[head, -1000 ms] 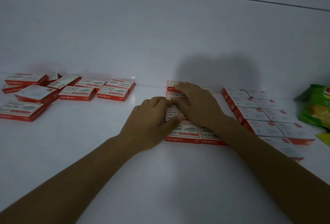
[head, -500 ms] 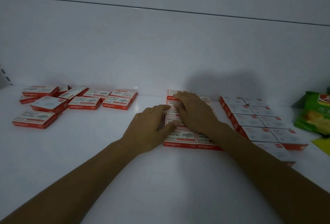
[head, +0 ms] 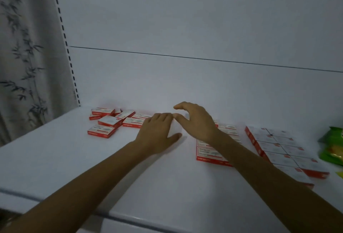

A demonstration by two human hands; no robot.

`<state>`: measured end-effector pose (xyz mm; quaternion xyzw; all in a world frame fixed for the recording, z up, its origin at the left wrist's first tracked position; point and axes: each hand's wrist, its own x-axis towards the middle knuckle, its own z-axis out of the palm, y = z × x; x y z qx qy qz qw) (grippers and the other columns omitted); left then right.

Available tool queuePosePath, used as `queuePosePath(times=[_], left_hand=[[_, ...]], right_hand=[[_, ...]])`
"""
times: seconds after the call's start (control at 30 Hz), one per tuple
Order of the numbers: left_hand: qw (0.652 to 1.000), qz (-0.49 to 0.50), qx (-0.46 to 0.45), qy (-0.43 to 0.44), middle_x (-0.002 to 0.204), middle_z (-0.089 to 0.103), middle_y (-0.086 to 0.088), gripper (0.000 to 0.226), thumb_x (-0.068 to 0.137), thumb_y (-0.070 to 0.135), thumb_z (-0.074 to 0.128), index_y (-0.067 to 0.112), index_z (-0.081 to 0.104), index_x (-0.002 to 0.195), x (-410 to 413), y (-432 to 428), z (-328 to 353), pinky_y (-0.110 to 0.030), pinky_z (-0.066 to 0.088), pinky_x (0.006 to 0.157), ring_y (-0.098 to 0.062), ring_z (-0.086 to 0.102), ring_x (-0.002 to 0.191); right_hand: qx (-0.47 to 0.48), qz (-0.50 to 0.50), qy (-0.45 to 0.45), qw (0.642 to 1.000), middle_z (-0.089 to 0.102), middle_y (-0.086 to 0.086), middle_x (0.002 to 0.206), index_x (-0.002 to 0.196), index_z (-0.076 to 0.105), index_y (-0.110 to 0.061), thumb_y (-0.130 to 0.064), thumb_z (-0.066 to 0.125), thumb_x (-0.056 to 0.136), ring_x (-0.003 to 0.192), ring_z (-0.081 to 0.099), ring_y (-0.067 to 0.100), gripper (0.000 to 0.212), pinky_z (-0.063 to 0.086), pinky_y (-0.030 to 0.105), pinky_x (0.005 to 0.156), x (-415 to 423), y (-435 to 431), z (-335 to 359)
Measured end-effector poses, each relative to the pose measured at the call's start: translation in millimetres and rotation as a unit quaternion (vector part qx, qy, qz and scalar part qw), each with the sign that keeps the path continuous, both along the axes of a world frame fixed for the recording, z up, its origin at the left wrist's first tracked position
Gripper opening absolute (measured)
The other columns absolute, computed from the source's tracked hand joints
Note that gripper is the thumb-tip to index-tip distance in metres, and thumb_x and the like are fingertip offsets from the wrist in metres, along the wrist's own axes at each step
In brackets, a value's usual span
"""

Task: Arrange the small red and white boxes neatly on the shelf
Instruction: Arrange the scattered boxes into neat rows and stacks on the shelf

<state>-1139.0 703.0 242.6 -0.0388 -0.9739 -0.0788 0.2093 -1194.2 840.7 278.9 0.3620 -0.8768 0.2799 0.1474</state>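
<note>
Red and white cardboard lies in three groups on the white shelf [head: 167, 186]: the loose boxes [head: 109, 122] heaped at odd angles toward the back left, a squared-off middle block [head: 208, 155], and a right-hand block [head: 284, 149] near a green packet [head: 331, 146]. Both hands are empty. The left hand [head: 157, 134] is palm down with fingers straight, pointing at the heap and very near its closest box; I cannot tell whether it touches the shelf. The right hand [head: 196, 122] hangs just beside it, fingers and thumb spread in a loose curve, gripping nothing. My worry is the right forearm, which crosses over the middle block: if it drops or drags while reaching left, it could shove those aligned boxes askew. The heap overlaps itself, so pulling one box out carelessly may scatter its neighbours.
</note>
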Motion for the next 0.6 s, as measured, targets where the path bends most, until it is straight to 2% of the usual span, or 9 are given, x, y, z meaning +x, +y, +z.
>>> queuePosePath(times=[0.33, 0.6], left_hand=[[0.99, 0.135, -0.037, 0.005, 0.15, 0.032, 0.0, 0.068, 0.089, 0.053, 0.047, 0.019, 0.027, 0.144, 64.6, -127.5, 20.4, -0.041, 0.028, 0.108, -0.021, 0.029, 0.136], [0.989, 0.139, -0.048, -0.02, 0.15, 0.031, 0.0, 0.068, 0.089, 0.053, 0.046, 0.02, 0.025, 0.144, 84.5, -188.1, 21.7, -0.042, 0.027, 0.108, -0.021, 0.028, 0.136]], right_hand=[[0.028, 0.063, -0.03, 0.997, 0.057, -0.004, 0.128, 0.123, 0.053, -0.024, -0.035, 0.052, 0.091, 0.117, 0.051, 0.018, 0.034, 0.043, 0.036, 0.095, 7.8, -105.9, -0.1], [0.092, 0.062, -0.033, 0.993, 0.055, 0.0, 0.129, 0.125, 0.051, -0.023, -0.028, 0.05, 0.092, 0.116, 0.052, 0.02, 0.033, 0.041, 0.032, 0.089, -12.6, -178.9, 6.9]])
